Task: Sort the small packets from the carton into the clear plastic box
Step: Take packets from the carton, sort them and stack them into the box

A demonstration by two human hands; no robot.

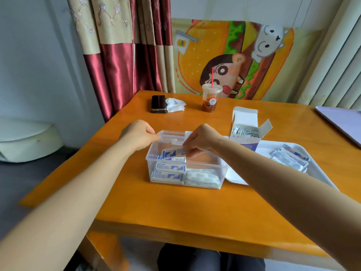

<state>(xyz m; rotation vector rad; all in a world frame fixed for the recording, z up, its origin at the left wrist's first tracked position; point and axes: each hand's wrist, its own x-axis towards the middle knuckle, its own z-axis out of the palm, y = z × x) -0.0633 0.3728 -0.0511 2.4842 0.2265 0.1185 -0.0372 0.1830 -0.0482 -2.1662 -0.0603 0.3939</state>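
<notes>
Packet [172,153] in right hand [201,140], left hand [139,134] holding box [205,164]

On the tabletop [175,208], the box [222,169] holds packets [170,168]; the carton [245,132] stands right behind it, a tray [320,173] further right.

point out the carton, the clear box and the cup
carton [245,120], head view, inside of open lid
clear box [205,164], head view, near rim
cup [211,98], head view, its side

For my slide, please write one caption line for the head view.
Right hand holds a packet over the clear plastic box; left hand grips its rim; open carton stands nearby.
</notes>
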